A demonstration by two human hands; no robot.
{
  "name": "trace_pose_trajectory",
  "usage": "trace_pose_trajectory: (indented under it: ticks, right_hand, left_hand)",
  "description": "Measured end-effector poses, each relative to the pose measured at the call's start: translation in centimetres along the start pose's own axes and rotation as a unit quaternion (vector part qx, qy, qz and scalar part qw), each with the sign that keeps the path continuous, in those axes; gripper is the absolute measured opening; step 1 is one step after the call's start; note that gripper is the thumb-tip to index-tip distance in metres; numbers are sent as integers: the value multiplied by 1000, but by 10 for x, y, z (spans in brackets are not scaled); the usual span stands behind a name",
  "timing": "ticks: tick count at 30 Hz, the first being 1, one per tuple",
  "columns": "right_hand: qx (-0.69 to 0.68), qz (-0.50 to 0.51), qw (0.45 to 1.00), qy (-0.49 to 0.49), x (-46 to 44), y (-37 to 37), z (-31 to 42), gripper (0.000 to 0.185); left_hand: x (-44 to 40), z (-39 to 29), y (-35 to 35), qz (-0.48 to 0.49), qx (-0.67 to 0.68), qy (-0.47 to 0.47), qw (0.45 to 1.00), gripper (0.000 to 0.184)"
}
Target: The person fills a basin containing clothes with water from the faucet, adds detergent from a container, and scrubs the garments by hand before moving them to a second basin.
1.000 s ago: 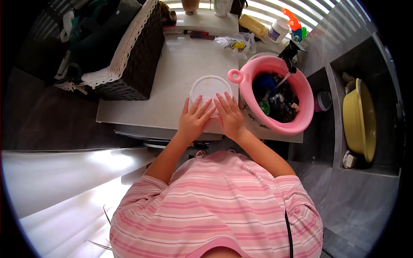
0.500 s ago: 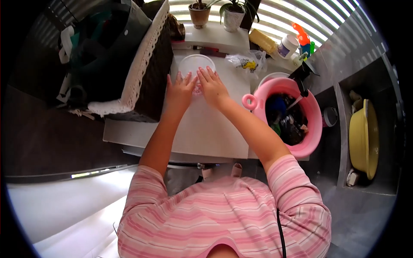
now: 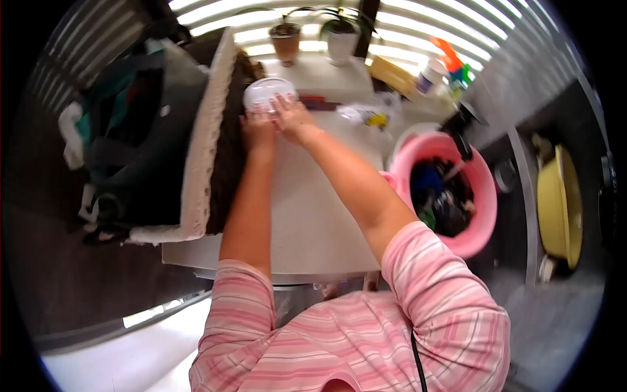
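Observation:
A round container with a white lid stands on the white counter, beside the lace-edged basket. My left hand touches its near side, close to the basket wall, fingers pointing forward and slightly apart. My right hand lies against the near right part of the lid, fingers stretched out. Neither hand wraps round the container. Its lower part is hidden by my hands.
A dark basket with a white lace edge is at left. A pink bucket holds dark items under a black tap. Behind are two potted plants, a plastic bag and bottles. A yellow basin leans in the right niche.
Both hands and the lidded container have moved forward and left along the counter, up beside the basket. The view has shifted, showing more of the windowsill.

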State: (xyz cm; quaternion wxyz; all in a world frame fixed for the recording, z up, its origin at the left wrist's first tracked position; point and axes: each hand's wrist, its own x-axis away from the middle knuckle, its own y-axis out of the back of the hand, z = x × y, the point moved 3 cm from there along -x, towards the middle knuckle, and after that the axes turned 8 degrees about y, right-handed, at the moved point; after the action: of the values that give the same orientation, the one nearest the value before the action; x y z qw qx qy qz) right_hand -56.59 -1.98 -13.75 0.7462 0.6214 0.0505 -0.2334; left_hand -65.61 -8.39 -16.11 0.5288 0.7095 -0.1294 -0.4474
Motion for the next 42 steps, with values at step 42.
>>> trace_pose_trajectory:
  ticks: [42]
  right_hand:
    - [-590, -155, 663, -433, 406, 144, -215, 23]
  left_hand:
    - [196, -435, 48, 350, 722, 311, 510, 18]
